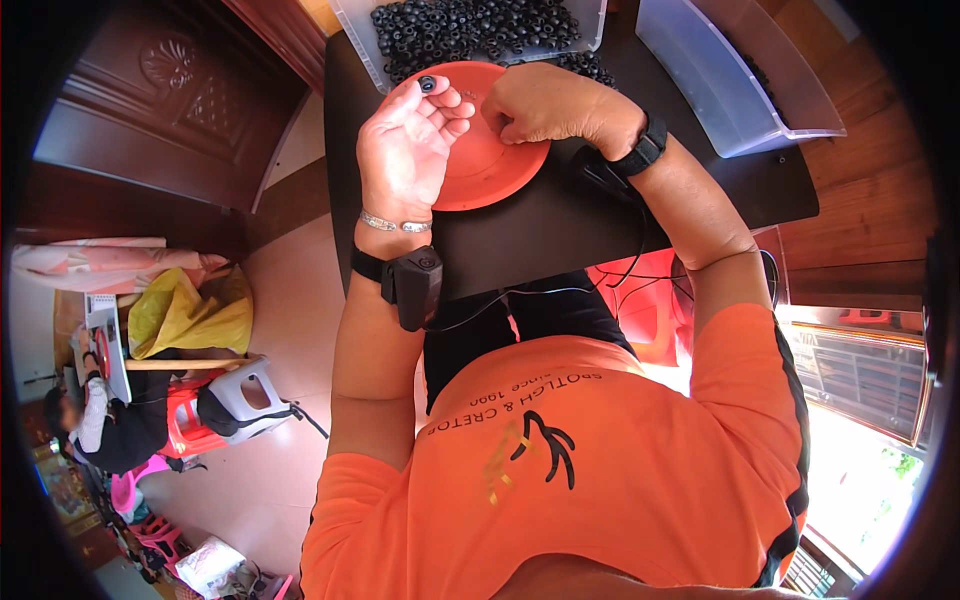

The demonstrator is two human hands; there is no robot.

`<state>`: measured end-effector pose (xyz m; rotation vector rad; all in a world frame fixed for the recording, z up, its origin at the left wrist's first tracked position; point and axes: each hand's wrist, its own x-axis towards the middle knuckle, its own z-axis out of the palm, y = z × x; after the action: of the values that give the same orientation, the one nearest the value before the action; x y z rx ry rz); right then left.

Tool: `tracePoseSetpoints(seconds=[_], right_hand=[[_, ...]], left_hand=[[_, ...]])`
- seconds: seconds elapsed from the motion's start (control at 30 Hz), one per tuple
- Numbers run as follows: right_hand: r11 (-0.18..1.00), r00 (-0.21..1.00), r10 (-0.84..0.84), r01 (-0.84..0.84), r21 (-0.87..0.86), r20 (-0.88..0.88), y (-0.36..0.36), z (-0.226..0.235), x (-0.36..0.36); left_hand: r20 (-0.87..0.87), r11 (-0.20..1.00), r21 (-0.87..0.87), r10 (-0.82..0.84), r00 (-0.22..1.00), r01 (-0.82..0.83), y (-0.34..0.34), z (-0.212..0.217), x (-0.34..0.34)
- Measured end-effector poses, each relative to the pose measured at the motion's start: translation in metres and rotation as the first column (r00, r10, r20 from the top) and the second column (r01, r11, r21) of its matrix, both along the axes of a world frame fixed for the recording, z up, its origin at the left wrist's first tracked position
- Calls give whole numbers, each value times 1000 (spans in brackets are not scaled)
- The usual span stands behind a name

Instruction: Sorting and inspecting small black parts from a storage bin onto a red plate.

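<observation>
Orange-red, one round plate [490, 190] sits on one dark table [480, 255], and I count two hands working at it. Between the left hand's thumb and forefinger I see one small black piece [427, 84], pinched above the plate's far left edge. Two clear bins stand beyond: the far bin [595, 30] holds black pieces [470, 28] too many for me to count, and the right bin [730, 95] has some more along its right side. One further dark cluster [585, 68] shows by the far bin's near right corner; I cannot tell whether it lies inside.

On the left hand [405, 150], the palm faces up, thumb and forefinger closed on that piece, the other fingers loosely curled. One silver bracelet [395, 224] circles its wrist. The right hand [540, 105] comes in bent at the wrist, back upward, fingers curled down over the plate's right part; I cannot tell what, if anything, they grip. One black wristband [645, 145] sits behind it.
</observation>
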<state>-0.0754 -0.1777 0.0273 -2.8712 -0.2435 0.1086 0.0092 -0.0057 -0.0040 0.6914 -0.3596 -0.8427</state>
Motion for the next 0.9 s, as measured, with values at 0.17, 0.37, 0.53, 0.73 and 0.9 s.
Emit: tracePoseSetpoints(seconds=[0.17, 0.37, 0.53, 0.73, 0.9], right_hand=[[955, 985, -74, 24, 294, 159, -11, -5, 6], [354, 948, -280, -43, 934, 149, -6, 5, 8], [403, 942, -230, -137, 905, 245, 8, 3, 6], [442, 938, -224, -142, 886, 263, 14, 0, 5], [443, 917, -275, -145, 885, 288, 23, 2, 5]], left_hand=[[-1, 999, 2, -41, 999, 41, 0, 1, -3], [-18, 996, 24, -89, 996, 90, -3, 2, -13], [-9, 995, 18, -98, 995, 98, -3, 2, -14], [-16, 995, 18, -97, 995, 97, -6, -1, -11], [-6, 996, 6, -87, 996, 87, -5, 1, -12]])
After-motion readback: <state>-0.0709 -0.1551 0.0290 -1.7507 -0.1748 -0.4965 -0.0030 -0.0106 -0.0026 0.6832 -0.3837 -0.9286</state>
